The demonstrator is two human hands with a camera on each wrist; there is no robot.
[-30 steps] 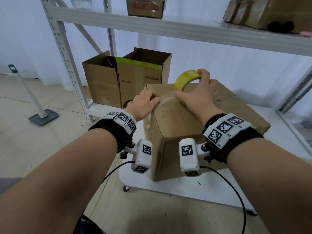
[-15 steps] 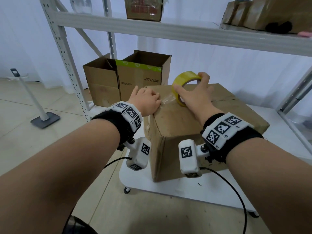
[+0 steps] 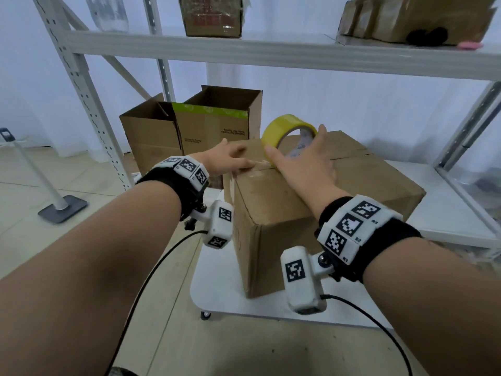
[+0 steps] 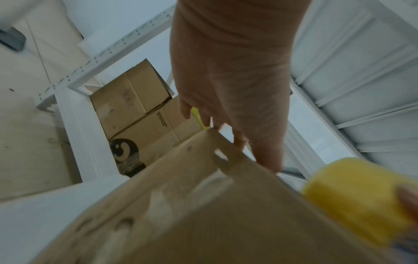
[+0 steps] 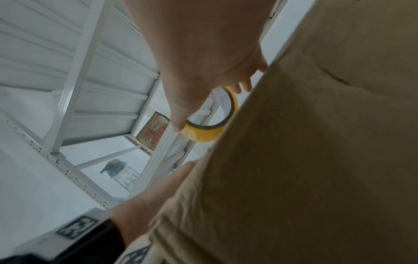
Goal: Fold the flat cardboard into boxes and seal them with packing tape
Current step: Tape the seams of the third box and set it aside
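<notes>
Resting on the white wheeled platform (image 3: 447,213) under the metal shelving: a closed cardboard box (image 3: 271,226), flaps down, centre seam running left to right across the top. Standing on edge on that top, over the seam near the left end: a yellow roll of packing tape (image 3: 282,128). Gripped by the right hand (image 3: 303,161), thumb on the near-left rim, fingers spread over the far side and curled round the roll. Stretching left from the roll along the seam to the box's left edge: a strip of clear tape (image 3: 257,169), shiny against the cardboard. Pressing down on that strip at the left edge: the left hand (image 3: 227,160), fingers mostly straight and flat, holding nothing; possibly thumb tucked over the side, though the blurred left wrist view leaves that unclear. Standing further back on the left: two open cardboard boxes (image 3: 211,126), touching side by side, one with a green band along its rim. Up on the shelf above: a taped brown carton (image 3: 211,14).
</notes>
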